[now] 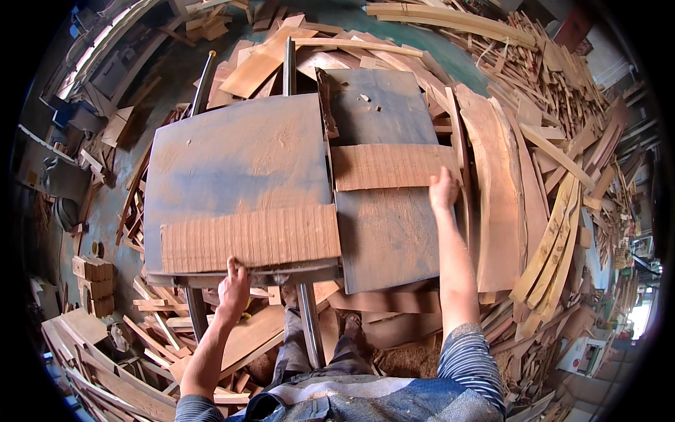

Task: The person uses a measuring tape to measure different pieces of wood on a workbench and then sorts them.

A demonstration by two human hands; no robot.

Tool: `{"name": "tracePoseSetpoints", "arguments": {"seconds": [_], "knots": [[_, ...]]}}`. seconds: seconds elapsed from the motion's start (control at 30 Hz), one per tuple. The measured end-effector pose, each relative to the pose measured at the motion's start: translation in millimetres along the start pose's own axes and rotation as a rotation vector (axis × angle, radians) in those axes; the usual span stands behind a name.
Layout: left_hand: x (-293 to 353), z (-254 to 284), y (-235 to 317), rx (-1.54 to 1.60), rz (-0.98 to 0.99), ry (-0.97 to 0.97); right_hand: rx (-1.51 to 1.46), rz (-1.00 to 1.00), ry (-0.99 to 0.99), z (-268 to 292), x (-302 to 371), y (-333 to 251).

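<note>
Big piles of wood (pixel 548 77) sit all around, far and near, on the left and right. In the middle is a dusty table (pixel 232 169) in two parts, with a thin gap between them. The left board (pixel 249 238) lies flat along the near side of the left part, so it is easy to reach. The right board (pixel 387 167) lies flat across the right part, and its right end sticks out a bit past the side, which gives room to grab it. The right hand (pixel 444 191) has its grip pinching that end, maybe to keep the board steady. The left hand (pixel 235 288) has its fingers at the near edge of the left board; I cannot tell if that grip pinches or just pushes. Tiny wood chips (pixel 365 98) lie at the far end, out of the boards' way.
</note>
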State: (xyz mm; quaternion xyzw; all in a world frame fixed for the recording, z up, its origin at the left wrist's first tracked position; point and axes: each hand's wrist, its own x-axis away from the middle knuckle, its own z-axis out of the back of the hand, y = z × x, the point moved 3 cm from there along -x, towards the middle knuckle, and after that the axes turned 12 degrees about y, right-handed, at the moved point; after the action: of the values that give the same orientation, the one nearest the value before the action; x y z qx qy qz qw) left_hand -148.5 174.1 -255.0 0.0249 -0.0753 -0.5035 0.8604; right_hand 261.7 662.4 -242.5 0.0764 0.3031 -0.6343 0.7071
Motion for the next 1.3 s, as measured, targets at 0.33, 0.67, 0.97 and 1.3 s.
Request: {"name": "tracePoseSetpoints", "arguments": {"seconds": [0.33, 0.67, 0.97, 1.3], "knots": [[105.0, 5.6, 18.1, 0.057, 0.082, -0.182, -0.392, -0.773, -0.221, -70.6, -39.7, 172.4], [136.2, 2.0, 23.7, -0.004, 0.089, -0.16, -0.987, -1.199, -0.405, 22.0, -3.4, 178.6], [125.8, 8.4, 28.3, 0.003, 0.052, -0.185, -1.28, -1.337, -0.441, 221.2, 268.1, 171.0], [116.4, -0.7, 11.2, -0.171, -0.176, -0.251, -1.683, -1.703, -0.027, 322.4, 421.3, 65.8]]}}
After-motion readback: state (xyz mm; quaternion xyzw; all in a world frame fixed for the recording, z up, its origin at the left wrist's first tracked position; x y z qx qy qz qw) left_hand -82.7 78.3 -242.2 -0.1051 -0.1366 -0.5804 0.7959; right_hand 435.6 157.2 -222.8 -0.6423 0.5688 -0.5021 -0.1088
